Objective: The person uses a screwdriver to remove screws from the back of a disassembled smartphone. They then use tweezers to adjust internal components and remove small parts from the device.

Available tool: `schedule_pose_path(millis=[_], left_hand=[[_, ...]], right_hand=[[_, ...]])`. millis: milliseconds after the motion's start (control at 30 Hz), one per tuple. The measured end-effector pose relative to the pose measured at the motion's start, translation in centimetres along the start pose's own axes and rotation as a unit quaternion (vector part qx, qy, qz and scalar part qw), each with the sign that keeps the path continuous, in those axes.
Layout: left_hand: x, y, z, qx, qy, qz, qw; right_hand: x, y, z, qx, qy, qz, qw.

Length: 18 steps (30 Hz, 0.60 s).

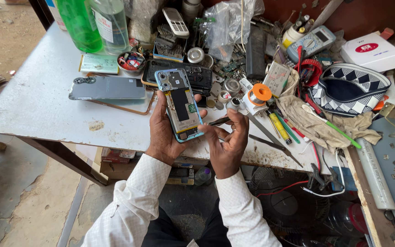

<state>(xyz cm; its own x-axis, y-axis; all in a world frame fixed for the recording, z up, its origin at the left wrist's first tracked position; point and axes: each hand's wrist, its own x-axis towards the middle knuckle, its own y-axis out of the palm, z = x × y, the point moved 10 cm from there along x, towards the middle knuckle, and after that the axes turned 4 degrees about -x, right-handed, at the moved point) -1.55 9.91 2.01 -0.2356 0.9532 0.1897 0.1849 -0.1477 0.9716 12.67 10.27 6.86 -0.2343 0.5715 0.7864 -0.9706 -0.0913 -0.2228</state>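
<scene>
- Holding an opened phone (179,105) with its back cover off, the left hand (168,132) cradles it from beneath, fingers wrapped around the light blue frame, inner board and black battery facing up.
- Phone sits above the near edge of the white worktable (37,98), tilted slightly, top end pointing away from the person.
- Right hand (228,144) pinches a thin dark tool (219,121), likely tweezers or a small driver; tip points toward the phone's lower right edge, contact cannot be told.
- Both wrists in white patterned sleeves (138,201).
- Grey phone back panel (107,88) lies flat on the table, left of the held phone, well apart from it.
- Green bottle (81,23) and clear bottle (111,23) stand at the far left of the table.
- Small keypad phone (175,22) rests on clutter behind the work.
- Solder spool (258,95) with orange rim sits just right of the hands.
- Multimeter (311,42) and white box (372,51) lie at the far right.
- Black-and-white patterned pouch (350,87) sits on a beige cloth (307,120).
- Green-handled toothbrush (332,126) lies across that cloth.
</scene>
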Motion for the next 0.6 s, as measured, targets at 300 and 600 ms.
schedule_pose_path(millis=[300,600], left_hand=[[0.2,-0.3,-0.2,0.007,0.011,-0.007,1.0],[-0.1,-1.0,-0.3,0.042,0.0,-0.04,0.998]], right_hand=[[-0.2,0.7,-2.1,0.186,0.111,0.06,0.974],[1.3,-0.8,0.0,0.191,0.086,-0.034,0.977]])
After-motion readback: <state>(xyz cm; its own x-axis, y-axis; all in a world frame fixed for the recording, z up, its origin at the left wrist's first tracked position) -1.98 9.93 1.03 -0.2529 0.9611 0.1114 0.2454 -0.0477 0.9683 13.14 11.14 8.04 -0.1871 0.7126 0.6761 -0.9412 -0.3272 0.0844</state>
